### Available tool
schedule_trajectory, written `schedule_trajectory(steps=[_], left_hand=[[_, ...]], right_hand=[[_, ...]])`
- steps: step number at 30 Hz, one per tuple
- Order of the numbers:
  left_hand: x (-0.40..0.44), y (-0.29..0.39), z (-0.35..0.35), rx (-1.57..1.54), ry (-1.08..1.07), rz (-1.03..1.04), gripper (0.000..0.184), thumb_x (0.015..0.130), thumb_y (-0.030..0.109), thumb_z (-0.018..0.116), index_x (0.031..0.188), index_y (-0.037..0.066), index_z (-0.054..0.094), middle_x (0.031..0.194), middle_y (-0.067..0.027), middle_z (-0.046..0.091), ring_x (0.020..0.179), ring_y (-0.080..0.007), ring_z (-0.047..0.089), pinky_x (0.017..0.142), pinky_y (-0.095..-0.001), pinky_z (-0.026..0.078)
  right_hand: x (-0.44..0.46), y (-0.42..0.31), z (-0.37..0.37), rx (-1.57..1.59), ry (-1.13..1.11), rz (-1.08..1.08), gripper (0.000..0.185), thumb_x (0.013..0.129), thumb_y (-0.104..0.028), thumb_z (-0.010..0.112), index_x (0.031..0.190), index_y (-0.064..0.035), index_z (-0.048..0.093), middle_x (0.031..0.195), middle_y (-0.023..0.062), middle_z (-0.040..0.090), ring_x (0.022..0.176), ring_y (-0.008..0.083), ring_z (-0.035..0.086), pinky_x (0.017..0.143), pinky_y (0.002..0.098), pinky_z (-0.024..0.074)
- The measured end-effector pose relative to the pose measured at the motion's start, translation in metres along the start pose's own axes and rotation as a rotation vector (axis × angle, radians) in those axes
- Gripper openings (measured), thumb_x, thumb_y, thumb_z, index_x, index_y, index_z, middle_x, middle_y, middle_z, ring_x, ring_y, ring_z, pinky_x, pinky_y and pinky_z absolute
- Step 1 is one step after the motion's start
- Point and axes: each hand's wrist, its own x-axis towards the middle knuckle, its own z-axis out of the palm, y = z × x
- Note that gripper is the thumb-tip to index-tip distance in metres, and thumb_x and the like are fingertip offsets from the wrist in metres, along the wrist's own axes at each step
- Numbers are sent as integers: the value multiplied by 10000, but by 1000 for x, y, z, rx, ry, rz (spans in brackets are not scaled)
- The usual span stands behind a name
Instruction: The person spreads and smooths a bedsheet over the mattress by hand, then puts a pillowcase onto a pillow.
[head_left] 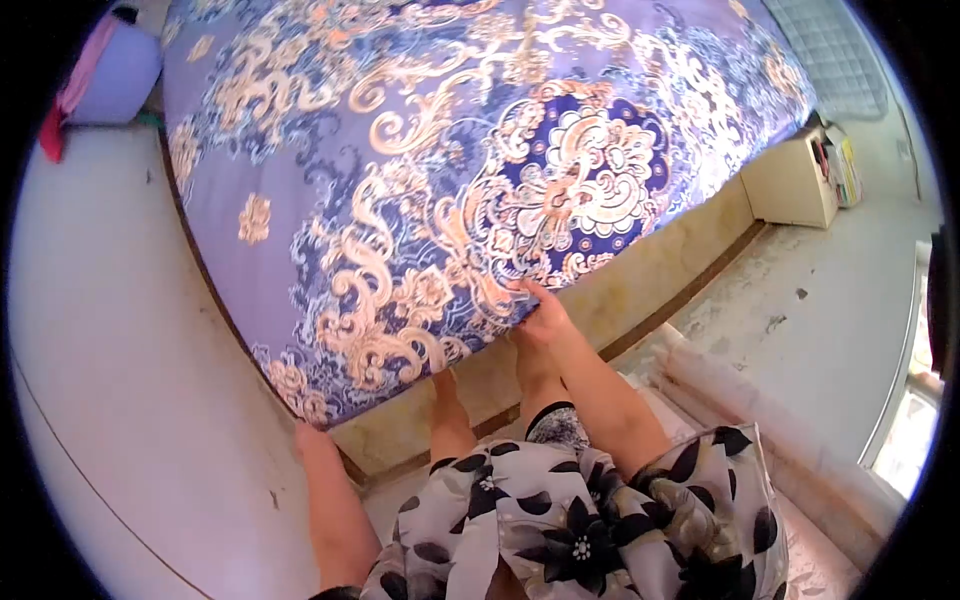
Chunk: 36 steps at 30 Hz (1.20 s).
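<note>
A purple patterned bed cover (pixel 400 230) with cream scrolls and a dark blue medallion lies over a bed. My right hand (pixel 541 312) grips its near edge, thumb on top and the other fingers hidden beneath the fabric. At the cover's near left corner is my left hand (pixel 308 434), mostly hidden below the fabric, so its fingers cannot be made out. Under the cover's edge the yellowish side of the bed frame (pixel 400 425) shows.
My legs stand against the near side of the bed. A purple bin (pixel 120 75) sits at the upper left. A cream box (pixel 795 180) stands at the right, beside the bed. Along the lower right runs a pale ledge (pixel 760 430) near a window.
</note>
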Motion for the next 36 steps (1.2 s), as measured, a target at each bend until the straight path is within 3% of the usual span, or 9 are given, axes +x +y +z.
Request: schedule_trajectory(steps=[2, 4, 6, 15, 21, 25, 27, 31, 36], left_hand=[[-24, -14, 16, 414, -293, 378, 614, 822, 419, 554, 1295, 47, 431, 1375, -183, 387, 1273, -354, 347, 1041, -517, 256], [-132, -50, 92, 1562, 190, 1329, 711, 764, 420, 638, 1311, 33, 399, 1380, -217, 355, 1285, -384, 311, 1040, -516, 241], [-148, -89, 110, 1881, -356, 1502, 779, 695, 382, 730, 1306, 32, 398, 1376, -218, 343, 1274, -394, 303, 1022, -502, 258], [-161, -147, 193, 2517, -811, 1333, 307, 752, 34, 547, 1057, 68, 564, 943, -197, 575, 892, -367, 561, 720, -443, 462], [-168, -153, 230, 2723, -681, 838, 216, 805, 163, 548, 914, 3, 642, 929, -207, 627, 913, -375, 591, 790, -456, 463], [-177, -197, 306, 3279, -1252, 395, 411, 745, 397, 668, 926, 29, 648, 856, -198, 640, 879, -377, 601, 783, -454, 463], [-256, -245, 367, 2758, -962, 637, 417, 753, 382, 679, 971, 30, 629, 904, -187, 628, 880, -355, 592, 776, -432, 460], [-305, -369, 464, 1947, -1431, 1411, 518, 694, 180, 764, 1121, -5, 535, 1034, -203, 588, 975, -323, 570, 826, -401, 450], [-373, -491, 492, 2625, -1256, 1167, 1186, 594, 407, 829, 1454, 123, 63, 1489, -233, 87, 1359, -450, 69, 1065, -557, 195]], right_hand=[[6, -11, -1, 70, 5, -60, 455, 877, -232, 604, 1279, -70, 469, 1264, 92, 531, 1133, 253, 516, 986, 414, 393], [6, -16, 7, 5, 42, -161, 474, 865, -227, 618, 1280, -55, 465, 1264, 102, 528, 1141, 262, 511, 987, 422, 390], [8, -14, 18, -96, 153, -218, 493, 853, -225, 638, 1277, -46, 463, 1275, 106, 519, 1151, 258, 503, 980, 421, 396], [-17, -20, 34, -430, 450, -296, 586, 821, -216, 693, 1303, -45, 407, 1216, 84, 549, 1069, 247, 523, 893, 401, 434], [-13, -38, 26, -466, 453, -24, 604, 796, -257, 718, 1299, -97, 424, 1234, 80, 538, 1132, 247, 497, 894, 427, 434], [-23, -107, 17, -192, 342, -145, 536, 784, -264, 724, 1240, -96, 499, 1188, 87, 578, 1057, 255, 552, 845, 412, 465], [-30, -151, 16, -24, 372, -276, 548, 777, -253, 721, 1237, -58, 498, 1136, 103, 603, 961, 258, 601, 820, 391, 484], [-33, -256, 28, 114, 474, -634, 528, 763, -170, 714, 1196, 20, 478, 1117, 120, 586, 983, 223, 570, 866, 367, 454], [-3, -315, 1, 8, 750, -814, 453, 762, -120, 705, 1133, 35, 497, 1027, 100, 616, 936, 208, 585, 850, 351, 462]])
